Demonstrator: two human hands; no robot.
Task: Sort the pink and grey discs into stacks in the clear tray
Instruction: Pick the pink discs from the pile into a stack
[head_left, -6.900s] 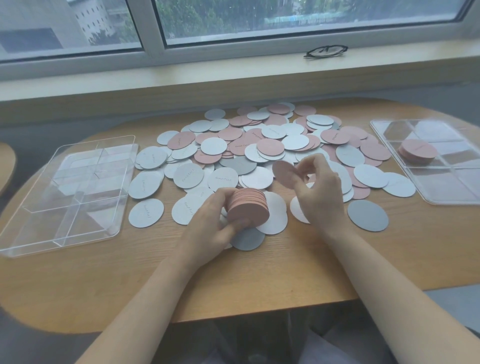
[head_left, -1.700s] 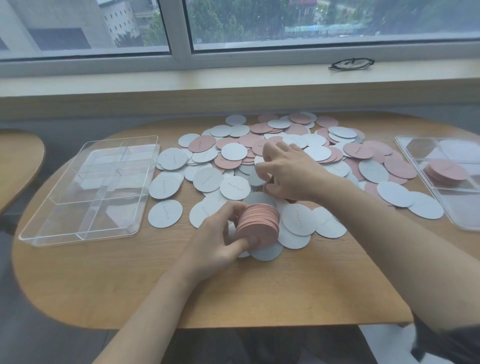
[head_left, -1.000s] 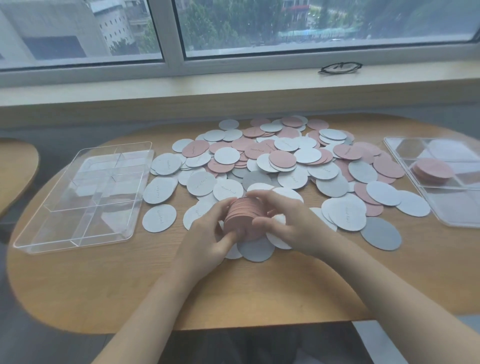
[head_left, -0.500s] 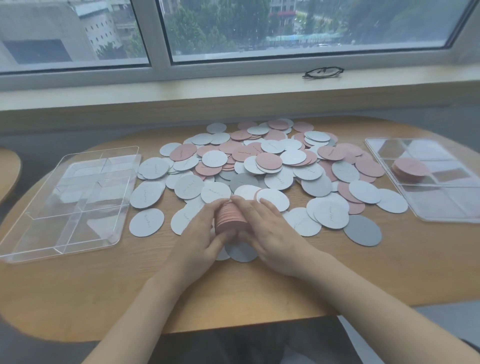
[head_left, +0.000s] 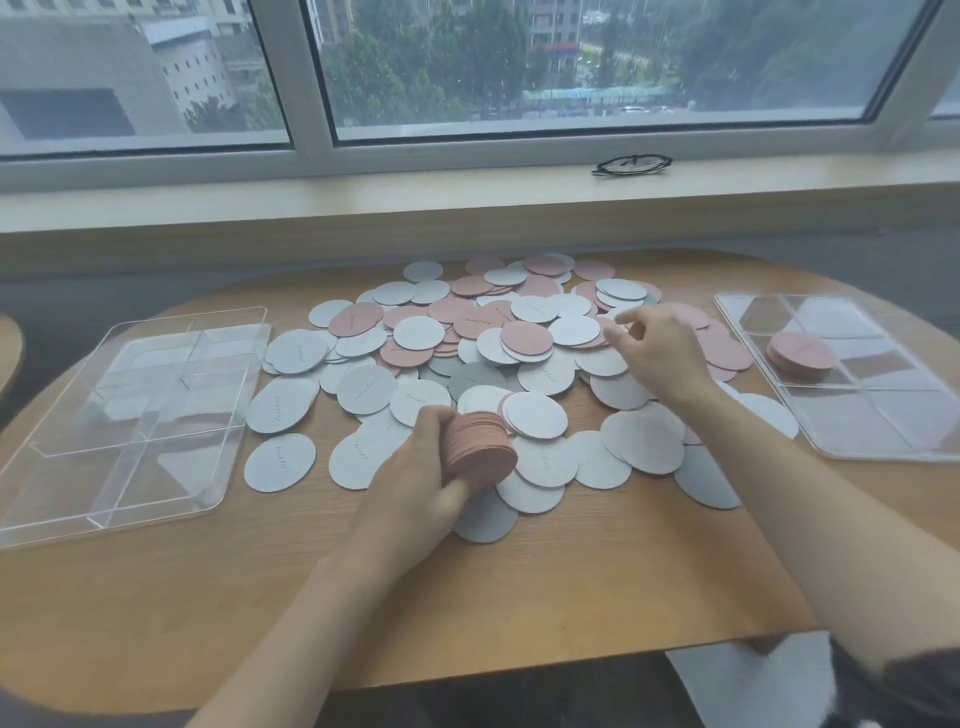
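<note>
Two clear trays flank a wooden table (head_left: 519, 587) in the single head view: the left tray (head_left: 130, 421), divided into compartments, holds no discs, while the right tray (head_left: 852, 374) holds one short stack of pink discs (head_left: 800, 353) in a middle compartment. Between the trays lies one broad heap of loose discs (head_left: 498, 358), pink and grey mixed and overlapping; there are dozens, too many and too layered to count exactly. Grey ones lie mostly along the near and left edge, pink ones mostly toward the far side and right.

The left hand (head_left: 421, 473) grips one thick stack of pink discs (head_left: 480, 447), tilted on edge, with thumb underneath and fingers curled over the top, just above the grey discs at the near edge of the heap. The right hand (head_left: 657, 353) reaches over the right part of the heap, thumb and forefinger brought close together at the edge of a pink disc (head_left: 597, 340); whether they actually pinch it I cannot tell.

One pair of dark-framed glasses (head_left: 631, 164) rests on the windowsill (head_left: 363, 200) beyond the table.
</note>
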